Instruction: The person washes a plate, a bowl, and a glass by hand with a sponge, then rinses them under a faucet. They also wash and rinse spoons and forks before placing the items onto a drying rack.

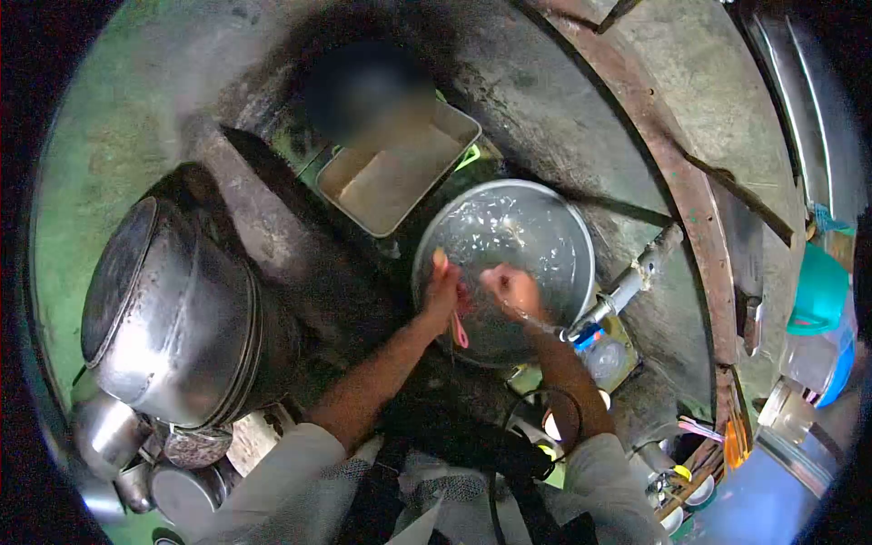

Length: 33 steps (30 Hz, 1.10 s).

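My left hand (442, 292) is over the left side of a large round metal basin (581, 218) of water. It is closed around something with a pink looped handle (460, 332), which sticks out below the hand; the rest is hidden by my fingers. My right hand (514, 292), slightly blurred, is over the middle of the basin with its fingers curled in. What it may hold does not show. A pipe tap (618, 300) reaches in from the right, its mouth by my right wrist. Light glints on the rippled water.
Behind the basin stands a rectangular metal tray (391, 204). Large stacked metal pots (182, 309) lie tilted at the left, with smaller pots (186, 490) below. A clear cup (604, 359) sits right of the basin. A teal tub (819, 289) is at far right, near a curved ledge (677, 173).
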Tool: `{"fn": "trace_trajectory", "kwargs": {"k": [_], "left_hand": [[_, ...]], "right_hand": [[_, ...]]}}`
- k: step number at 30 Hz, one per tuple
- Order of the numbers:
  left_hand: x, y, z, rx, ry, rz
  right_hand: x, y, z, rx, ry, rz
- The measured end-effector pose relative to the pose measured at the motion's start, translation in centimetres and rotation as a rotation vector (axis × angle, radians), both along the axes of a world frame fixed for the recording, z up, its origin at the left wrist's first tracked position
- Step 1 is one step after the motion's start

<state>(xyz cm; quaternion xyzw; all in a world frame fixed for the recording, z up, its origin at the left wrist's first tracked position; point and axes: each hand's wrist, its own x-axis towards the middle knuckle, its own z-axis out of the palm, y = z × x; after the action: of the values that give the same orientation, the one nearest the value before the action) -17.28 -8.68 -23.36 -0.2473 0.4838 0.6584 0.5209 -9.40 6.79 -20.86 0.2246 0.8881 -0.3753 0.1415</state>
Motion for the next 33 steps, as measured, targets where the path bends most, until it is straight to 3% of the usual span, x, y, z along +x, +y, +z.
{"fn": "trace_trajectory", "kwargs": {"k": [1, 2, 4, 7, 8, 9, 10, 12, 13, 16, 20, 22, 24, 28, 31, 32, 33], "left_hand": [[-0.8, 0.3, 1.8, -0.100, 0.022, -0.134], [-0.8, -0.1, 1.4, -0.108, 0.028, -0.124], [-0.5, -1.0, 0.3, 0.056, -0.017, -0.189], [0.5, -1.7, -0.3, 0.113, 0.094, -0.242], [0.9, -1.9, -0.9, 0.135, 0.197, -0.262], [0.7, -2.2, -0.2, 0.283, 0.115, -0.176], [0.3, -2.2, 0.3, 0.276, 0.120, -0.172], [0.1, -2.0, 1.1, 0.189, -0.108, -0.169], [0.6, -1.8, 1.8, 0.232, 0.000, -0.085], [-0.4, -1.4, 1.7, 0.172, 0.052, -0.226], [-0.1, -1.1, 2.2, 0.069, 0.118, -0.171], [0.6, -1.3, 0.0, 0.152, 0.069, -0.132], [0.3, -1.2, 0.5, 0.168, 0.201, -0.080], [0.6, -2.1, 0.5, 0.289, 0.076, 0.010], [0.2, -1.7, 1.5, 0.223, 0.166, -0.035], [0.1, -1.6, 1.7, 0.184, 0.205, -0.073], [0.0, -1.4, 2.2, 0.217, 0.268, -0.075]], "right_hand": [[-1.6, 1.5, 0.7, -0.039, 0.227, -0.283], [-2.9, 3.6, 0.5, 0.209, 0.201, -0.274], [-4.4, 6.6, -3.2, 0.394, -0.220, -0.253], [-3.3, 8.3, -12.1, 0.266, -0.237, -0.267], [-3.6, 7.9, -13.4, 0.226, -0.250, -0.244], [-3.7, 7.2, -14.4, 0.188, -0.257, -0.221], [-3.7, 6.5, -15.3, 0.159, -0.253, -0.188], [-3.8, 5.2, -15.2, 0.094, -0.235, -0.117], [-3.5, 4.8, -15.0, 0.059, -0.231, -0.078], [-1.9, 3.4, -13.6, -0.020, -0.226, 0.015], [0.0, 2.3, -12.6, -0.075, -0.207, 0.050], [0.4, 1.7, -12.8, -0.083, -0.187, 0.059], [0.4, 1.2, -12.7, -0.103, -0.172, 0.069], [-0.2, 2.0, -11.0, -0.269, -0.154, 0.064], [-0.7, 3.3, -7.9, -0.425, -0.092, 0.011], [-1.7, 2.5, -5.5, -0.039, -0.178, 0.055], [-1.2, 2.4, -5.0, -0.152, 0.126, -0.092]]}}
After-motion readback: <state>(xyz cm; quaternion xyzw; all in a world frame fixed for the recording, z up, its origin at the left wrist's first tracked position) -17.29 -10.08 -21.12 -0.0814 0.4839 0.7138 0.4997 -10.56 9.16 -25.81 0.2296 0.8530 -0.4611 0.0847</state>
